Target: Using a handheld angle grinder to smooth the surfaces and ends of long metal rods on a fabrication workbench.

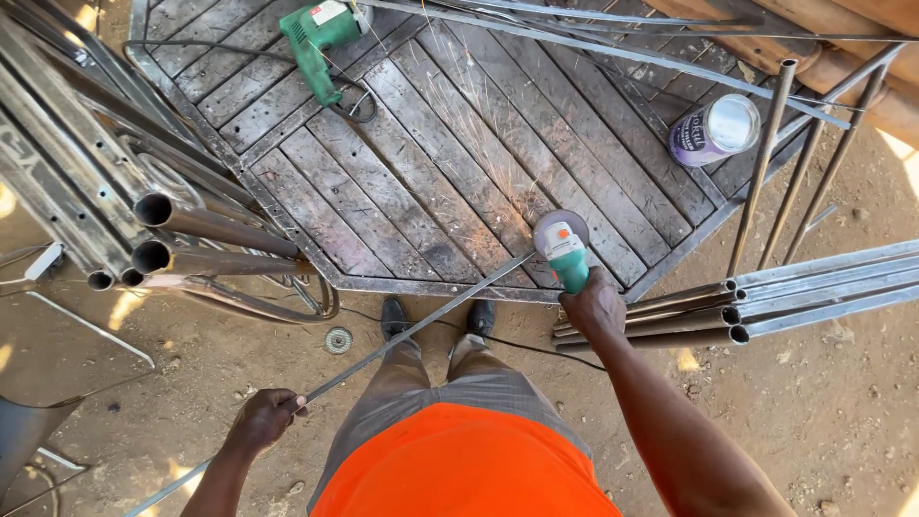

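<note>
Gripping a thin steel rod in left-hand fingers, the person's right hand clamped a green angle grinder at the rod's far, upper-right end.

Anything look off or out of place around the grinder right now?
A loose grinding disc lies in the dirt by the feet. The green drill sits unattended on the metal panel, its cord looped, where sparks from the angle grinder fly.
</note>
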